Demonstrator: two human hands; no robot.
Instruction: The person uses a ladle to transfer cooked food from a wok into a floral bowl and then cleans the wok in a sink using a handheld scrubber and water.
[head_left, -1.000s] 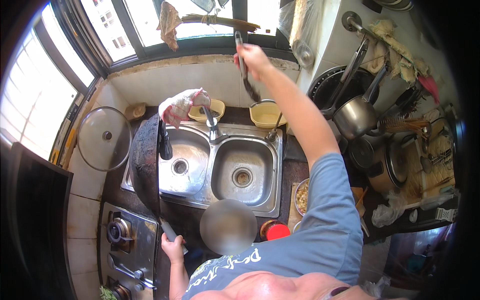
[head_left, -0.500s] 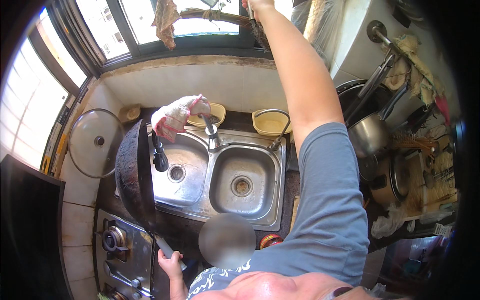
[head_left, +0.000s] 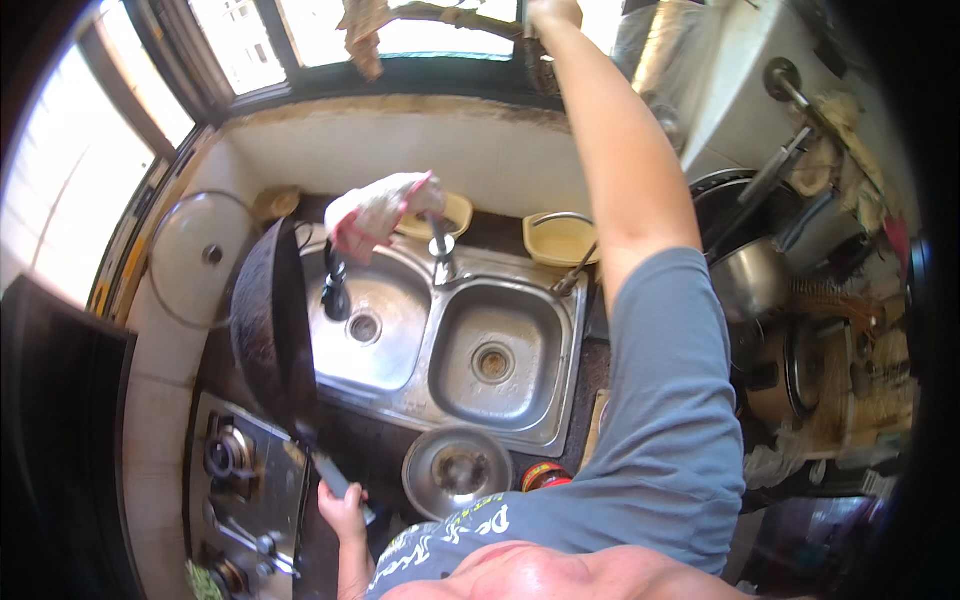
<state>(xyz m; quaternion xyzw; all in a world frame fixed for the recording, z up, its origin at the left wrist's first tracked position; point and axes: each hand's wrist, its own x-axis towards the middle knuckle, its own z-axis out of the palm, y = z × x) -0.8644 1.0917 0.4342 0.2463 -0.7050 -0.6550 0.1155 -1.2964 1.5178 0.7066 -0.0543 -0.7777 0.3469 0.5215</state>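
My left hand is closed round the grey handle of a black wok. The wok is tipped up on its side, its dark outer face turned left, beside the left sink basin. My right arm stretches far up to the window. There my right hand is closed on a slim handle with a dark, bristly end, cut off by the top edge and blurred. A black spray head and a cloth-wrapped faucet hang over the left basin.
A gas stove lies at the lower left. A steel bowl stands in front of the sink, next to a red-lidded jar. A glass lid leans against the left wall. Pots and utensils crowd the right wall, near a steel saucepan.
The view has shifted slightly, so the sink sits a little to the right. My right hand stays raised at the window, and my left hand still grips the wok.
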